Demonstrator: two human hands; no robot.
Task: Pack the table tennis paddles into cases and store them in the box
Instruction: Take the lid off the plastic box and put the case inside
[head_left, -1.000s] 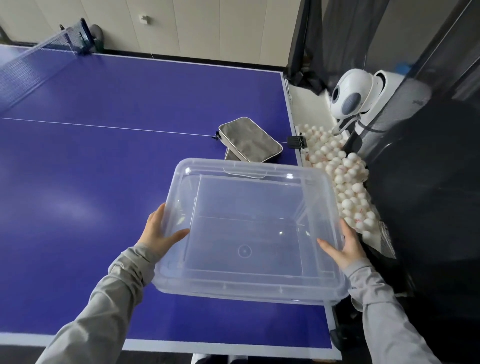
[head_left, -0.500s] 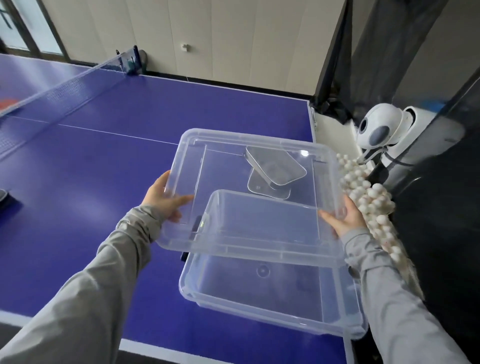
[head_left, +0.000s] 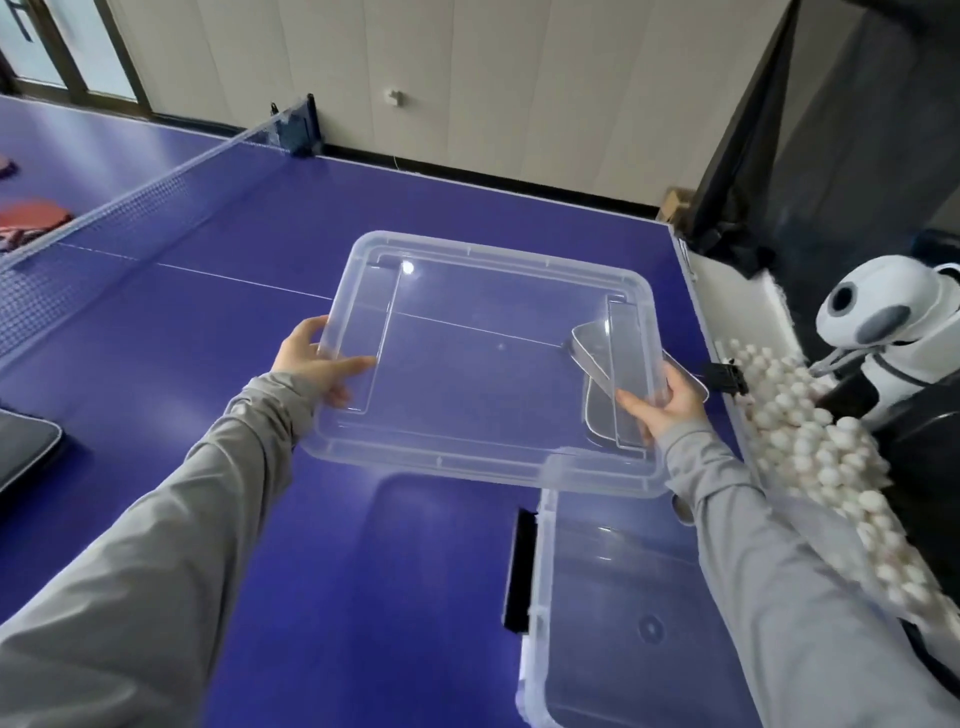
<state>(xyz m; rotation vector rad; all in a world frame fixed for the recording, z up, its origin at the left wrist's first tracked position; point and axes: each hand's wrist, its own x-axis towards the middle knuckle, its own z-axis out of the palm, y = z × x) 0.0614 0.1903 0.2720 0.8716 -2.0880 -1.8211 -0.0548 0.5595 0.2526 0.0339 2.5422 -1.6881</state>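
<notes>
I hold a clear plastic lid (head_left: 488, 374) flat above the blue table. My left hand (head_left: 311, 358) grips its left edge and my right hand (head_left: 662, 402) grips its right edge. The clear open box (head_left: 618, 618) stands on the table at the lower right, with a black latch on its left side. A grey paddle case (head_left: 592, 358) lies under the lid's right end, seen through the plastic. A red paddle (head_left: 31, 215) lies beyond the net at the far left. A dark case (head_left: 21, 452) lies at the left edge.
The net (head_left: 130, 202) runs across the table's (head_left: 208, 338) left half. A heap of white balls (head_left: 826, 462) fills a tray off the right edge, beside a white ball machine (head_left: 872, 322). A black curtain hangs at the right.
The lid has come off the box and moved forward and left in both hands. The box now sits uncovered at the lower right.
</notes>
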